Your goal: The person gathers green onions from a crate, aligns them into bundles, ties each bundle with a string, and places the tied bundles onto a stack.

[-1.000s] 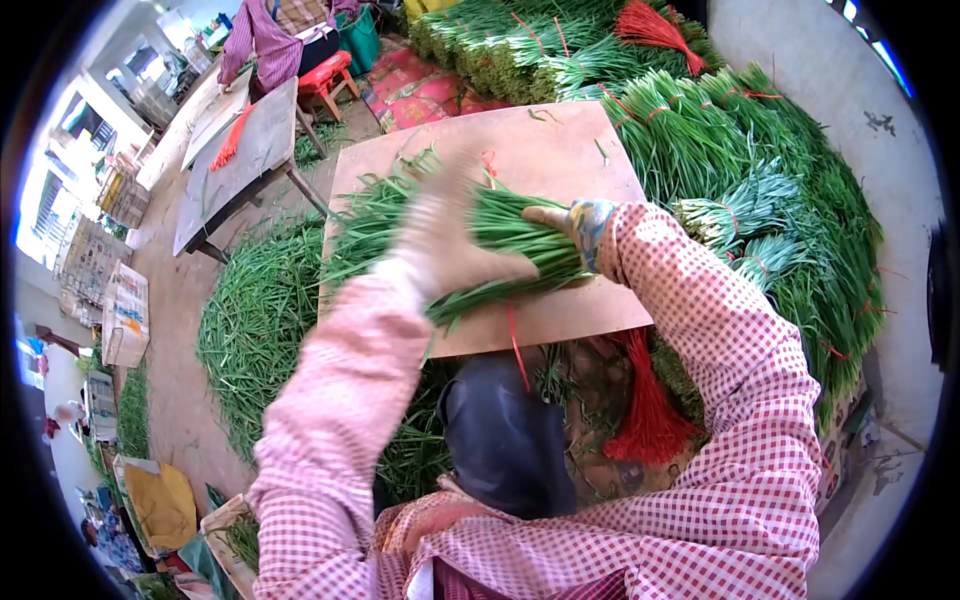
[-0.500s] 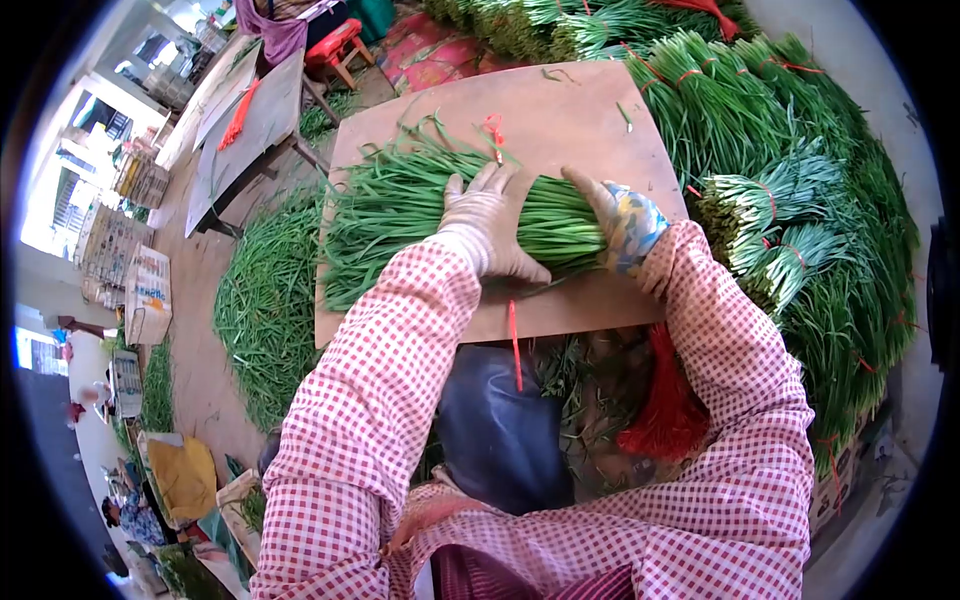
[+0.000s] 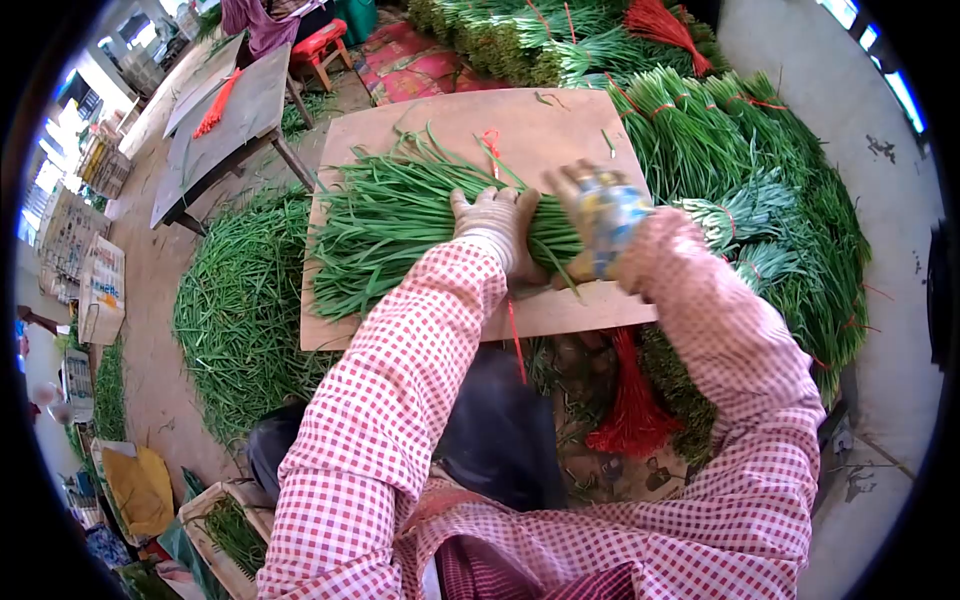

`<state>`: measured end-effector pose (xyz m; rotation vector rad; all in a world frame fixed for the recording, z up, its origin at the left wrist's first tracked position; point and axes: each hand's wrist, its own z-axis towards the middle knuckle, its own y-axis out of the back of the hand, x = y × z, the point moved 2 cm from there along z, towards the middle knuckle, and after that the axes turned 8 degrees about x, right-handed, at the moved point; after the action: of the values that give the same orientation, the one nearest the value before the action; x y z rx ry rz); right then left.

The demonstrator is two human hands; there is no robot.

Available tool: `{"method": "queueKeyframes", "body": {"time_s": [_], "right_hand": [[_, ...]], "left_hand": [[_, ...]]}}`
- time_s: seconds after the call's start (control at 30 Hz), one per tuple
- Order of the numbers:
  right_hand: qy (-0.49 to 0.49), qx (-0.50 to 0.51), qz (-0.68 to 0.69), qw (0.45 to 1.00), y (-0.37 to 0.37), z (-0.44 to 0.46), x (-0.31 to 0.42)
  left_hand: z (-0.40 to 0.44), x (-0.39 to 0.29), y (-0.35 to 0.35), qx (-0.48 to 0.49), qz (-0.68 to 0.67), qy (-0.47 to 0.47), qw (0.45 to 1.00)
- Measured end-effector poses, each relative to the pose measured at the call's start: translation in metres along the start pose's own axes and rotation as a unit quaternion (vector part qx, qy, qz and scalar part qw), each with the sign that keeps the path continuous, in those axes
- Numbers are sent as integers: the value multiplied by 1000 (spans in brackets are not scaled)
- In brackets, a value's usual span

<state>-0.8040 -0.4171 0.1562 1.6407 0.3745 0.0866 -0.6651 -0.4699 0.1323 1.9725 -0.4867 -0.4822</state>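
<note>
A thick bundle of long green chives (image 3: 385, 225) lies across a tan board (image 3: 400, 115), its leafy tips to the left. My left hand (image 3: 497, 230), in a beige glove, is wrapped over the bundle near its right end. At that end is my right hand (image 3: 605, 220), in a beige glove with a blue and yellow patch. It is blurred by motion, fingers and thumb apart beside the stalk ends. A red tie (image 3: 515, 335) runs under the bundle; one end hangs over the board's near edge, the other shows beyond the leaves.
Tied chive bundles (image 3: 690, 130) are stacked along the right. A loose heap of chives (image 3: 245, 310) lies on the floor at left. Red ties (image 3: 632, 400) hang below the board. A dark table (image 3: 225, 125) and a red stool (image 3: 318, 45) stand at upper left.
My right hand has lifted and turned at the stalk ends, now blurred. My left hand has shifted right along the bundle. The whole view has tilted slightly.
</note>
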Motion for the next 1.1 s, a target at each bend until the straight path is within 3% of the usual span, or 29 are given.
{"method": "queueKeyframes", "body": {"time_s": [0.03,0.1,0.17,0.23,0.37,0.5,0.57,0.67,0.77,0.83,0.93,1.1], "right_hand": [[1,-3,-3,1000,0,13,3],[-46,210,95,972,-6,42,0],[-21,183,128,974,-12,50,-10],[-17,262,307,915,-14,53,-16],[40,229,363,902,-16,55,-11],[43,261,305,915,-5,50,-11],[46,259,310,914,-10,49,-15],[51,247,314,915,-20,50,-20],[56,223,316,920,-33,52,-19],[56,209,316,924,-40,54,-20],[56,190,318,927,-49,57,-22],[42,195,310,929,-36,53,-15]], "left_hand": [[1,1,0,-8,-5,-6,1000],[1,2,0,-8,6,6,1000],[3,3,2,12,-5,6,1000],[5,5,2,19,-13,2,1000],[0,7,3,26,-36,0,999],[-5,8,3,-10,-45,-33,998],[-2,12,9,26,-42,-37,998],[6,15,19,18,83,-81,993],[19,20,17,36,77,-123,989],[12,22,5,0,83,-139,987],[-2,26,-9,-253,-70,-340,903],[1,26,-34,-313,-69,-386,865]]}}
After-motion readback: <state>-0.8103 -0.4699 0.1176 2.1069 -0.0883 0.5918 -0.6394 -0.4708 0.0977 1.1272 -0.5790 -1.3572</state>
